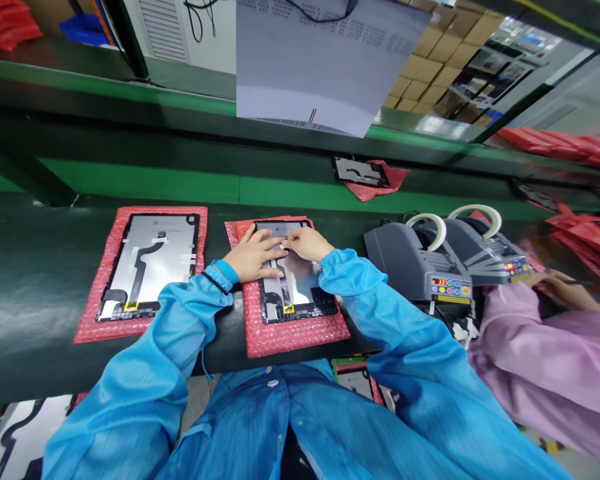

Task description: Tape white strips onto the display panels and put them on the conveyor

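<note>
A silver-backed tablet screen panel (303, 287) lies on pink bubble wrap (285, 341) in front of me. A black flex cable runs along it, with a yellow-edged patch near its lower end. My left hand (253, 257) rests across the panel's left side, fingers spread. Opposite it, my right hand (307, 243) is bent over the upper part, with thumb and fingertips pinched at the cable's upper end. Whatever lies between those fingertips is too small to make out. To the left, a second screen panel (173, 263) of the same kind lies on bubble wrap (93, 320).
Two grey tape dispensers (397, 260) (490, 257) with cream tape rolls stand on the right. Beyond them is a co-worker's hand (563, 288) with a pink sleeve (545, 347). Another panel (361, 172) lies at the back. A white sheet (325, 67) hangs above the bench.
</note>
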Available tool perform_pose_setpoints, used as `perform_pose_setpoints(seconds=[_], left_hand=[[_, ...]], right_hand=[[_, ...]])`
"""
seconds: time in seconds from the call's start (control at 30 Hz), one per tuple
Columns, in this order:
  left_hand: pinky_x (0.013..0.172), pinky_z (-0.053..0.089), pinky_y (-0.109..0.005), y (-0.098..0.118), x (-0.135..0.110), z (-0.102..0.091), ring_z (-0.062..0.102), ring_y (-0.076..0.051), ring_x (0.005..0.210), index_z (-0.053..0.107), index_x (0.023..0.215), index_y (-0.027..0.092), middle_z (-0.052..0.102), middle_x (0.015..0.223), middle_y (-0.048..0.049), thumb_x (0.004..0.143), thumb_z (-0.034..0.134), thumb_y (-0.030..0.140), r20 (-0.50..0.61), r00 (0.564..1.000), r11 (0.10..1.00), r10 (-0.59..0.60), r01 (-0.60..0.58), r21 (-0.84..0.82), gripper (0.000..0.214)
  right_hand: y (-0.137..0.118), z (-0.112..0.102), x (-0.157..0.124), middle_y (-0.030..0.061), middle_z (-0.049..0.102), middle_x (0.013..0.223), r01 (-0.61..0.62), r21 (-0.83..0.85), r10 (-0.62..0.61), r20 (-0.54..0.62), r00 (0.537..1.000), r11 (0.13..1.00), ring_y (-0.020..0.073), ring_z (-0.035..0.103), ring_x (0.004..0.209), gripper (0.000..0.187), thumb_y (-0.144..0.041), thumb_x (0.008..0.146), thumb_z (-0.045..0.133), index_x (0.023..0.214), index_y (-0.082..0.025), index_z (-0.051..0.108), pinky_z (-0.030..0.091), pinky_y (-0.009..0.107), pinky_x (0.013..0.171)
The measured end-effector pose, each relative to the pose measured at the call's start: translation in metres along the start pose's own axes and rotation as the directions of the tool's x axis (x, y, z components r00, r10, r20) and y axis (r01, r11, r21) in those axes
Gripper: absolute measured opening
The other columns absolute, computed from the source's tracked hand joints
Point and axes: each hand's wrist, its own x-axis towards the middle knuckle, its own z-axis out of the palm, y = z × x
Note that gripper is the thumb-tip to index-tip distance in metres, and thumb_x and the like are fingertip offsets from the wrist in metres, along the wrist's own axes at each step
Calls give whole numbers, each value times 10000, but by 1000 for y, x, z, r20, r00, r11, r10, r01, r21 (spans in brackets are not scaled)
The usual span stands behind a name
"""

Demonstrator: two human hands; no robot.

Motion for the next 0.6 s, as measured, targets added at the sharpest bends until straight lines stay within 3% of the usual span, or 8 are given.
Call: perform_pose_setpoints(seconds=[0.27,0.47,0.53,0.6], left_hand=[[1116,78,-629,-1,0,1,316,-342,1321,550,1307,307,449,1449,-60,842,461,646,-16,1000,1000,10,-11,-9,582],[1116,87,-625,0,0,-1,308,-347,1324,541,1317,294,442,1456,-54,844,454,649,5,1000,1000,-2,2,7,598],[1124,86,-611,1,0,-2,307,-339,1326,532,1324,302,432,1465,-40,849,445,647,18,1000,1000,-12,12,15,593],[1133,93,-593,2,0,-4,312,-329,1325,486,1364,291,424,1472,-38,862,433,633,30,999,999,-33,33,20,610]], right_hand=[[-13,-8,-5,78,692,823,-54,-153,60,35,998,987,168,600,727,227,-364,826,585,815,-175,709,380,255,603],[-11,-28,-3,110,649,651,-179,-310,214,84,973,934,235,644,771,488,-553,797,592,508,-163,641,439,309,716],[-2,-38,-14,92,618,581,-218,-330,247,49,968,919,222,638,731,489,-539,786,613,469,-166,611,438,302,706],[15,-42,-41,58,564,497,-195,-209,201,6,980,958,176,598,610,501,-540,798,593,464,-167,598,425,279,642]])
